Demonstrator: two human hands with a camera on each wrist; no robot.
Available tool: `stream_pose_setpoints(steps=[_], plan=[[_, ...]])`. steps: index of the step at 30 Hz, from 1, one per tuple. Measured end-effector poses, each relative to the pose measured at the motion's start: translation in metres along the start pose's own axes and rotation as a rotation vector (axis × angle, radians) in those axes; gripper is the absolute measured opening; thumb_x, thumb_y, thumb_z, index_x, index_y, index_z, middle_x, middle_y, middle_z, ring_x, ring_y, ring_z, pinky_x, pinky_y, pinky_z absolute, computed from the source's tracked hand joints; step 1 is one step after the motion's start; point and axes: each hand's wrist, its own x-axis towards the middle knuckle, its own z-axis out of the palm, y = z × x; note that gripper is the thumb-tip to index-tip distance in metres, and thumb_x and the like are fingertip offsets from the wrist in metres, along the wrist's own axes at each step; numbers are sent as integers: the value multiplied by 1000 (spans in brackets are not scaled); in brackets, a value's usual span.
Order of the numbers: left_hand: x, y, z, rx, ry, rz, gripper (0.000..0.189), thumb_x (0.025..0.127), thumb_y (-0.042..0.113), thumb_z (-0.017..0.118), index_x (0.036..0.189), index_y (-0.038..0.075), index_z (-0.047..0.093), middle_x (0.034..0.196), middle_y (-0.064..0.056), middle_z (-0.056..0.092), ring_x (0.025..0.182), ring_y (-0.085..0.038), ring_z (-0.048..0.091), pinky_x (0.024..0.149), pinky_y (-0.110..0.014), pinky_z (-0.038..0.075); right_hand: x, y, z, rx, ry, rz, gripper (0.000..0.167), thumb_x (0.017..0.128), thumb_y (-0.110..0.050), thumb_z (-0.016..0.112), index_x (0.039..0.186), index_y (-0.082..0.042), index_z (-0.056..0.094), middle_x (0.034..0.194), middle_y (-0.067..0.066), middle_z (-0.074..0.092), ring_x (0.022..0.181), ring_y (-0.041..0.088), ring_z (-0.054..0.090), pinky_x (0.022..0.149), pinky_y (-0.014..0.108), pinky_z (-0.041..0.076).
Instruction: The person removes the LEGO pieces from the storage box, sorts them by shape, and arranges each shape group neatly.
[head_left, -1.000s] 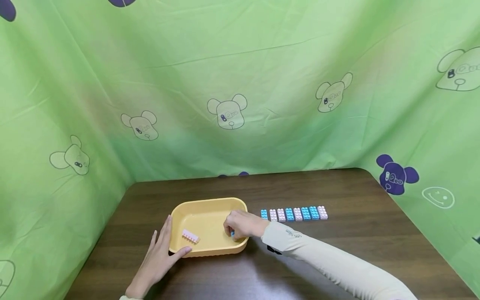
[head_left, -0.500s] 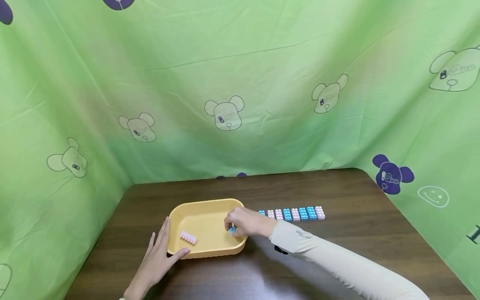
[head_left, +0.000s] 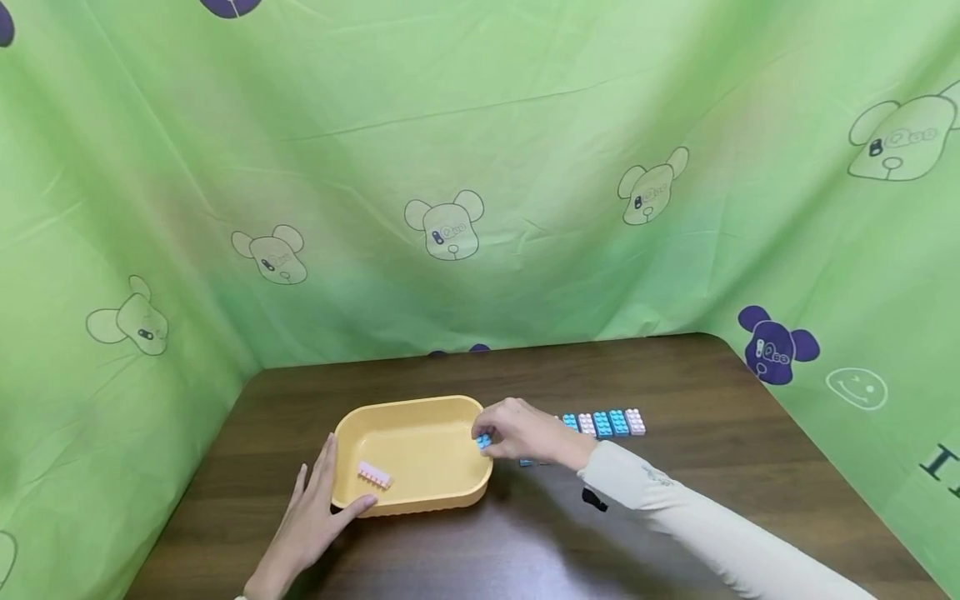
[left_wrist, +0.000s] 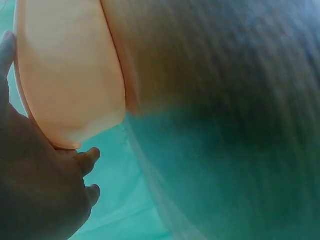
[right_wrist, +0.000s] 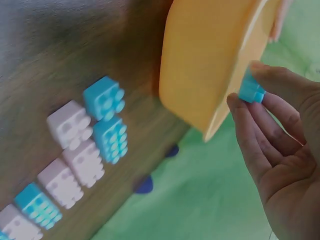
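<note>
The yellow basin (head_left: 412, 500) sits on the table. My left hand (head_left: 311, 508) rests against its left end, fingers straight along the outside and thumb on the front rim; the left wrist view also shows this hand (left_wrist: 45, 180) beside the wall. Over the basin's right end, my right hand (head_left: 525, 431) pinches a small blue toy building brick (head_left: 483, 441) between thumb and fingertips. The right wrist view shows this brick (right_wrist: 251, 89) just above the rim. Inside the basin, at the left, lies a long pink brick (head_left: 374, 475).
Right of the basin stands a row of pink and blue bricks (head_left: 602, 423), partly behind my right hand. A small blue brick (right_wrist: 104, 97) and a small pink one (right_wrist: 69, 124) stand in front of it. A green printed cloth (head_left: 450, 308) surrounds the brown table (head_left: 675, 467).
My right hand has lifted the small blue brick from inside the basin and moved right, to the right rim. My left hand keeps its place on the basin.
</note>
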Motion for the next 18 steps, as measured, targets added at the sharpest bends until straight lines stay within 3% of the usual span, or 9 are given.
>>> stream_pose_setpoints(steps=[3,9,18], plan=[[-1,0,0,-1,-2,-6,111,96,53,73,171,6,6,175,-23,13,158,-44,19,127,-65,8,-14,5,-8,38,43,18,15,85,1,84,99,0,78,93,5,76,81,11,72,74,21,61],[-1,0,1,-7,-8,-11,112,97,53,73,171,8,3,176,-21,10,159,-43,18,126,-67,8,-44,18,-18,8,77,43,15,86,0,83,99,-3,78,94,4,75,82,13,71,74,25,62],[-1,2,-2,-19,-15,-6,110,97,53,72,170,4,7,175,-22,11,159,-43,17,127,-65,7,-80,37,-13,-11,115,107,19,80,3,86,96,-1,77,91,6,75,77,13,71,69,24,61]])
